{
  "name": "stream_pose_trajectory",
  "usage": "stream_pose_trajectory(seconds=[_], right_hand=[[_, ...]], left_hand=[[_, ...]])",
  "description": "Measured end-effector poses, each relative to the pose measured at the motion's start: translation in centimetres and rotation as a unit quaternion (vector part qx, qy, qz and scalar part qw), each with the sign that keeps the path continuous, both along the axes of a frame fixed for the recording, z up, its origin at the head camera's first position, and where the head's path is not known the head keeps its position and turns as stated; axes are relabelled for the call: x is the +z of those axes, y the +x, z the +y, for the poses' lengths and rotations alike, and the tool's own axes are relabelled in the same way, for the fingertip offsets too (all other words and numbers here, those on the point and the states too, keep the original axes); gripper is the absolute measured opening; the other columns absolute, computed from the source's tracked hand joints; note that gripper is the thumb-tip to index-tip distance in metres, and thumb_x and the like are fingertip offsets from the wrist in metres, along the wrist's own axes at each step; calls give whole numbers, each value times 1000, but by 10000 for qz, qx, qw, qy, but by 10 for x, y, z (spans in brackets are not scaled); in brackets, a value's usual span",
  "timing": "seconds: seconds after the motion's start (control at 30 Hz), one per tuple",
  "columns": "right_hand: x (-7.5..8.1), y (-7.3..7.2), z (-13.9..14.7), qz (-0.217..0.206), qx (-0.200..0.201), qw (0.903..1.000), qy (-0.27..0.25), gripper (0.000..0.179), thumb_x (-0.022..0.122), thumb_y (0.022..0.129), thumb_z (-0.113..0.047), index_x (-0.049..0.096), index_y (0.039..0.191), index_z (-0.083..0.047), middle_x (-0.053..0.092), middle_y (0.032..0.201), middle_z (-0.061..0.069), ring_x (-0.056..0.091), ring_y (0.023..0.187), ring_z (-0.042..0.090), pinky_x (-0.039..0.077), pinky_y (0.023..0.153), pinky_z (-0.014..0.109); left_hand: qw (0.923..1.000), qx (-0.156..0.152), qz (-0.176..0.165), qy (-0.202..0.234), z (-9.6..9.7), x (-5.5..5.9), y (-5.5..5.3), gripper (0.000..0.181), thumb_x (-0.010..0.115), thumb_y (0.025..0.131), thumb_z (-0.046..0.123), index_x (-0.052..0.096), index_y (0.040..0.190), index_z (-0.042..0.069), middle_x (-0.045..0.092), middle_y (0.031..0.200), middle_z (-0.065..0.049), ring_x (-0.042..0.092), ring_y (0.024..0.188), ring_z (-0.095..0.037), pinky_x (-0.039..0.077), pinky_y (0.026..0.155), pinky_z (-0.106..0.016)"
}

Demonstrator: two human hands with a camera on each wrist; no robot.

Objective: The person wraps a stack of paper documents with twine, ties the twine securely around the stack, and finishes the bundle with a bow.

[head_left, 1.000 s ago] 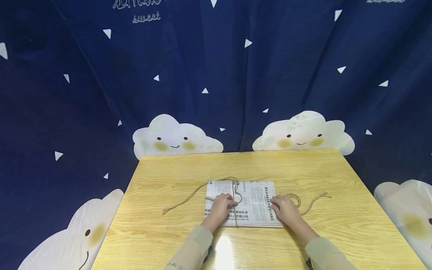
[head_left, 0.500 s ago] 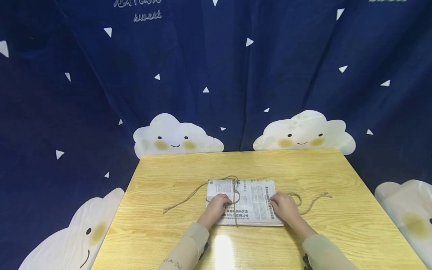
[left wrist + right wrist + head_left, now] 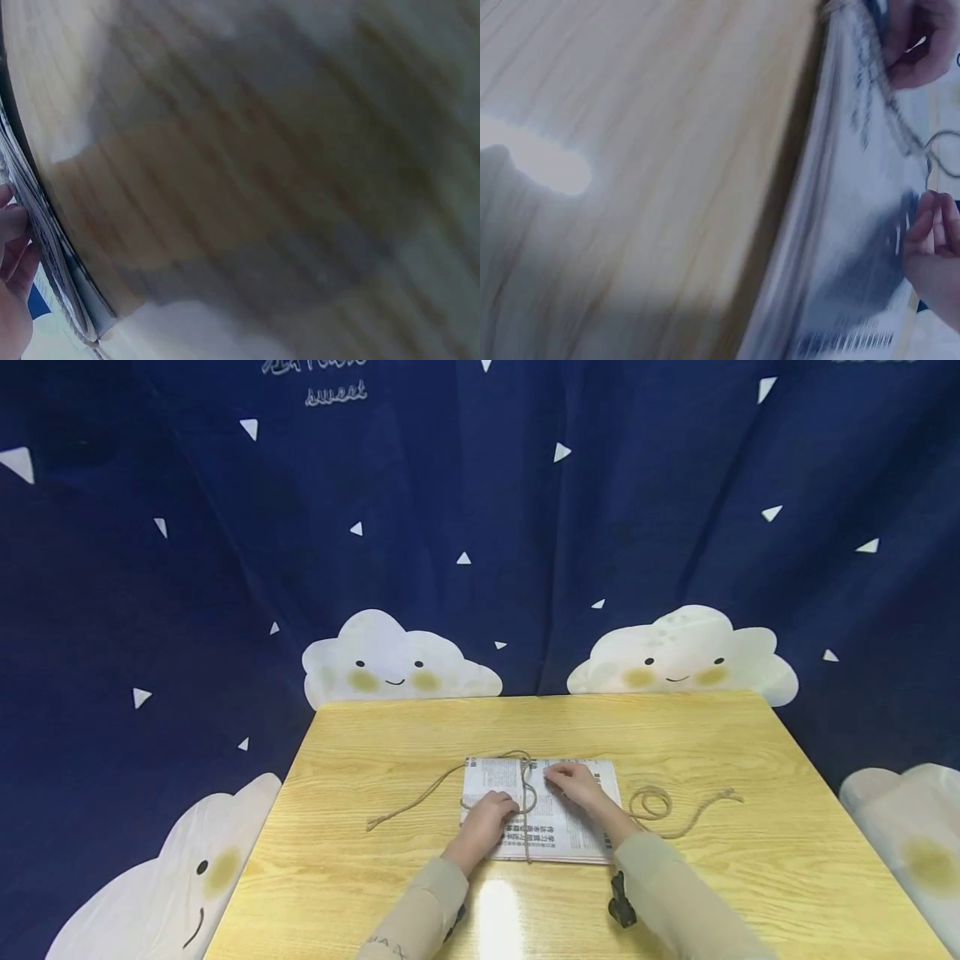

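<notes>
A flat stack of folded newspaper (image 3: 573, 831) lies on the table, with brown twine (image 3: 527, 835) crossing its top. My left hand (image 3: 483, 827) rests over the left half of the stack, its thumb and fingertips pinching the twine near the crossing, beside a loose loop. Over the right half, my right hand (image 3: 577, 782) hovers with fingers loosely bent and nothing visible in them. The right wrist view shows the left hand (image 3: 922, 45) at the twine and the right hand (image 3: 934, 247) near the paper's surface. Only part of the left hand (image 3: 15, 255) appears in the left wrist view.
One twine end (image 3: 412, 806) trails left across the wooden table (image 3: 360, 893). Right of the stack lies a coil of twine (image 3: 651, 802), its frayed end further right. A dark blue curtain (image 3: 480, 485) with cloud prints hangs behind the table.
My right hand has left the stack's right edge and moved left over the newspaper, uncovering the twine coil. My left hand has shifted slightly left relative to the twine loop.
</notes>
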State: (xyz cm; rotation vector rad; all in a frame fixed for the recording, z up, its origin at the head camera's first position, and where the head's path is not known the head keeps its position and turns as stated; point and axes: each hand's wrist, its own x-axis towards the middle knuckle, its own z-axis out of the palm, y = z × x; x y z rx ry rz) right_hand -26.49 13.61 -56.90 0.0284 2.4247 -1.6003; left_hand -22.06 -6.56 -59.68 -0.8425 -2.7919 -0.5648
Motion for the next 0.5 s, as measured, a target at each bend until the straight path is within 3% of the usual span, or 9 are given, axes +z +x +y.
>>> stream_pose_trajectory(seconds=[0.1,0.2,0.33,0.5], right_hand=[[4,-6,-11,-669,-54,9947,-773,40,50,94,-28,56,118,4,62,97,12,57,77,15,46,62,23],[7,-11,-18,-1048,-14,9836,-1469,42,47,95,-29,54,118,5,60,91,7,51,70,11,40,57,19],[9,-16,-21,-1422,121,9583,-2476,37,43,97,-23,50,117,8,58,86,1,45,64,6,33,51,16],[10,-20,-22,-1834,119,9255,-3312,39,41,98,-18,43,127,7,63,88,0,50,66,5,37,51,14]], left_hand=[[9998,-22,184,-119,1,1,1,14,57,85,8,68,93,13,64,91,4,58,85,-10,48,79,-17],[9994,-32,302,-155,2,1,3,14,57,86,6,68,94,12,64,91,4,57,84,-11,48,78,-17],[9989,-68,429,-169,1,0,3,15,60,83,3,68,93,11,64,90,3,58,84,-11,48,78,-17],[9985,-51,502,-234,1,0,3,18,61,80,0,67,93,12,64,91,4,57,84,-11,47,78,-18]])
